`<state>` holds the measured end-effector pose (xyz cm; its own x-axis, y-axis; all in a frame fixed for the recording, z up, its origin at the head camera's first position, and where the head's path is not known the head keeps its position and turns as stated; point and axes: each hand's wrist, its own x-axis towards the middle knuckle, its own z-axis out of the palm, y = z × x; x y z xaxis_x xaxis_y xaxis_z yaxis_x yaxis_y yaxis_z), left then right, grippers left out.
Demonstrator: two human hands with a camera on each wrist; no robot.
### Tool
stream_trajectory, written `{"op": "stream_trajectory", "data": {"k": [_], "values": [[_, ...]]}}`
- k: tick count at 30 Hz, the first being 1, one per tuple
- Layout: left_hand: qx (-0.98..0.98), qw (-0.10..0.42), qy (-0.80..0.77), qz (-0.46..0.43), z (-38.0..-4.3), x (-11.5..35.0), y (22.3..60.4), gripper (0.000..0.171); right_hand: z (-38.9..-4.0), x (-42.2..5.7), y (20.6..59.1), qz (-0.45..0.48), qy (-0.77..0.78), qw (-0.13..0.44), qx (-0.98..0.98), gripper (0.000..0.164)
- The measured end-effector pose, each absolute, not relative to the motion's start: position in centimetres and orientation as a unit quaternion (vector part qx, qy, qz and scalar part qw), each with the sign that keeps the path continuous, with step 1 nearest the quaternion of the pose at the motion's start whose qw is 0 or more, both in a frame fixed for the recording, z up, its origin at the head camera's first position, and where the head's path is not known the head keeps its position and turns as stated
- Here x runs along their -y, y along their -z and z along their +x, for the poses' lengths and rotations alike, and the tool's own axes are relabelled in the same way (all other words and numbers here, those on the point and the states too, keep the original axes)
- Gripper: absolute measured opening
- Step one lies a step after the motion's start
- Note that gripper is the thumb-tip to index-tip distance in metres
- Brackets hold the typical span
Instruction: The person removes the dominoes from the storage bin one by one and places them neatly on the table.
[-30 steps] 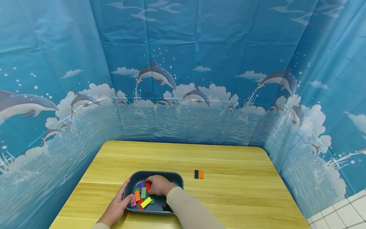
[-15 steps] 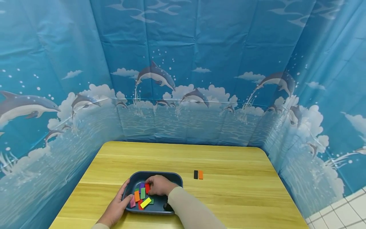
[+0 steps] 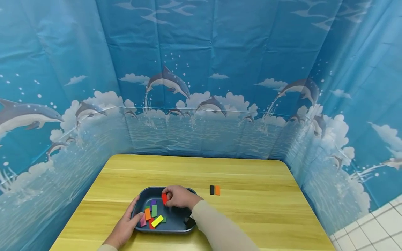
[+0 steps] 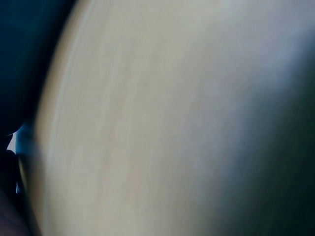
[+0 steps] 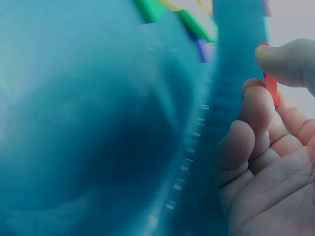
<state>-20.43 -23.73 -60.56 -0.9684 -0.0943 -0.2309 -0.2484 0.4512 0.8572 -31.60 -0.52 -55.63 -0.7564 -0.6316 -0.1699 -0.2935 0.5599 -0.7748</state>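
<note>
Between thumb and fingers, my right hand (image 3: 180, 197) pinches a red domino block (image 3: 164, 199) over the far part of a dark blue tray (image 3: 171, 232). The right wrist view shows the same red block (image 5: 271, 91) edge-on, its lower part against the fingers. My left hand (image 3: 123, 226) holds the tray's left side, thumb over the rim. In the tray's left half lie a pink block (image 3: 143, 220), an orange block (image 3: 148, 214), a green block (image 3: 154, 210), a purple block (image 3: 153, 202) and a yellow block (image 3: 157, 221), partly covering another red one.
On the wooden table (image 3: 251, 209), right of the tray, a black block (image 3: 212, 190) and an orange block (image 3: 217, 190) lie side by side. A blue dolphin-print curtain (image 3: 201, 136) surrounds the table at the back and sides. The left wrist view is blurred.
My right hand has lifted the red block from beside the purple and green ones, toward the tray's far rim and slightly right. The left hand keeps its hold on the tray.
</note>
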Motion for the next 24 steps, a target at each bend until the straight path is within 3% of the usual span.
{"op": "stream_trajectory", "data": {"k": [11,24], "values": [[-0.847,0.078,-0.518,-0.091,-20.0,23.7,59.9,0.062,-32.7,-5.1,51.6,-0.266,0.436,0.195,-0.837,0.045],[-0.847,0.073,-0.52,-0.078,-20.1,23.8,59.9,0.063,-35.9,-16.1,53.8,-0.167,0.447,0.156,-0.865,0.046]]}}
